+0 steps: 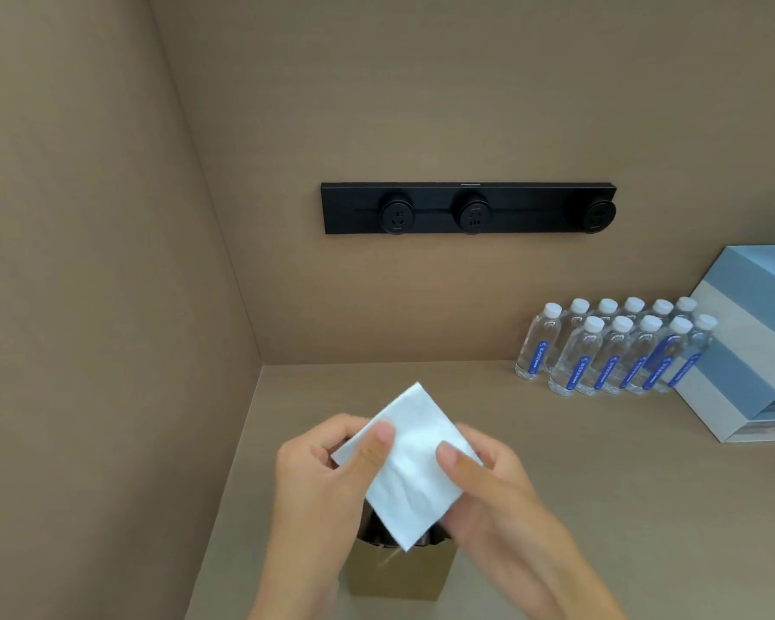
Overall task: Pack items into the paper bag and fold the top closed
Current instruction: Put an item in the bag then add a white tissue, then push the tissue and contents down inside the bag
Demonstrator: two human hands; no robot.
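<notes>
White folded napkin (410,467), one, held over the open brown paper bag (399,570): left hand (318,476) pinches its left edge, thumb on top, other fingers behind; right hand (488,490) pinches its right edge likewise. Bag stands on the counter (600,485) directly below the fingers, contents dark and indistinct. Beyond the right fingers: water bottles (614,351), blue-and-white box (752,342), black socket rail (468,209).
</notes>
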